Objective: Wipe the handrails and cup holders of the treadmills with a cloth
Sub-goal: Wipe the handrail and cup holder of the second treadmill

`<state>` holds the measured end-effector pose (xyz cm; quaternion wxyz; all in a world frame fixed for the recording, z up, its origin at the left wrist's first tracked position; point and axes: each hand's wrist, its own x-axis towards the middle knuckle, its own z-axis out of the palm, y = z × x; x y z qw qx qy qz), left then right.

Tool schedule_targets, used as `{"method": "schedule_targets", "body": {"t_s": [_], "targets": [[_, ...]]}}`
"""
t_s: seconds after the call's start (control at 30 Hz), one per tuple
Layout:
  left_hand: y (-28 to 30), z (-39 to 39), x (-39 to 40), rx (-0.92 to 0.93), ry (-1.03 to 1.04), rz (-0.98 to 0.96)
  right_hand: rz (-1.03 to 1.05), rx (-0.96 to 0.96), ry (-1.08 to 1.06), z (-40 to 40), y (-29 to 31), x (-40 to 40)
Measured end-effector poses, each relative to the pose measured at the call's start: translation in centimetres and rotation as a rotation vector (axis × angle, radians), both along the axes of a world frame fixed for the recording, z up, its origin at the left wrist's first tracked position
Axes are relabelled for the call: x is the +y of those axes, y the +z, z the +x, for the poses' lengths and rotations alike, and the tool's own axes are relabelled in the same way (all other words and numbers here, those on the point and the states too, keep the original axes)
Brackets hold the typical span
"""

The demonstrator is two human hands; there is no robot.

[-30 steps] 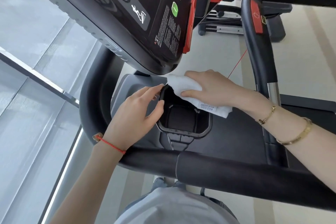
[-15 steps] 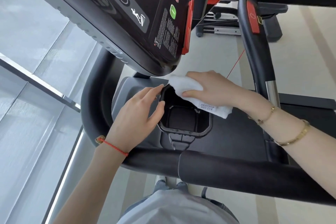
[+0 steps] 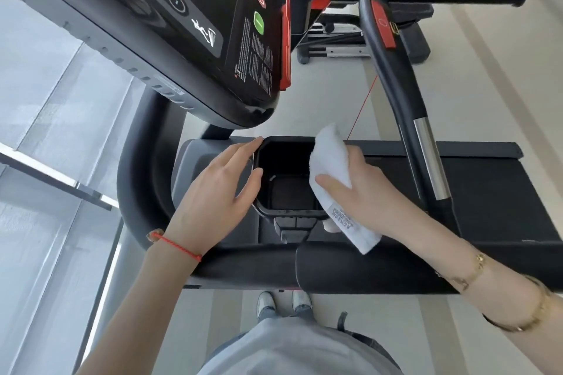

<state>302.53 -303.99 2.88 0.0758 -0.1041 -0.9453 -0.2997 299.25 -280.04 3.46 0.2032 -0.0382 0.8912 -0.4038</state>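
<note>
Below the console (image 3: pixel 189 24), the black cup holder (image 3: pixel 285 192) sits between both hands. The right hand (image 3: pixel 362 192) pinches a folded white cloth (image 3: pixel 330 167) against its right rim; the left hand (image 3: pixel 213 192), fingers straight, rests on its left rim.

Gym floor: treadmill console (image 3: pixel 195 24), padded handrail (image 3: pixel 380 271), second exercise machine (image 3: pixel 350 42) beyond, large windows (image 3: pixel 45 100)
</note>
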Motion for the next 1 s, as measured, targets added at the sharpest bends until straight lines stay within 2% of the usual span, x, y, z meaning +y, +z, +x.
{"method": "schedule_targets", "body": {"t_s": [0.2, 0.4, 0.53, 0.63, 0.7, 0.87, 1.0], "targets": [[-0.4, 0.0, 0.0, 0.011, -0.005, 0.010, 0.198, 0.150, 0.098, -4.6, 1.2, -1.7], [-0.5, -0.1, -0.3, 0.010, -0.016, 0.016, 0.148, 0.157, 0.072, -2.0, 0.9, -0.4], [-0.7, -0.2, -0.3, 0.018, -0.027, 0.031, 0.115, 0.217, 0.062, 1.4, 2.8, 2.0], [-0.7, -0.2, -0.3, 0.019, -0.028, 0.027, 0.096, 0.261, 0.195, 3.7, 4.3, 2.6], [-0.7, -0.1, -0.3, 0.020, -0.027, 0.029, 0.170, 0.304, 0.325, 4.7, 4.4, 2.6], [-0.6, -0.2, -0.2, 0.018, -0.021, 0.033, 0.376, 0.596, 0.646, 5.1, 3.8, -0.4], [-0.5, -0.2, -0.1, -0.002, -0.011, 0.056, 0.399, 0.509, 0.690, 4.1, 3.3, -4.0]]}}
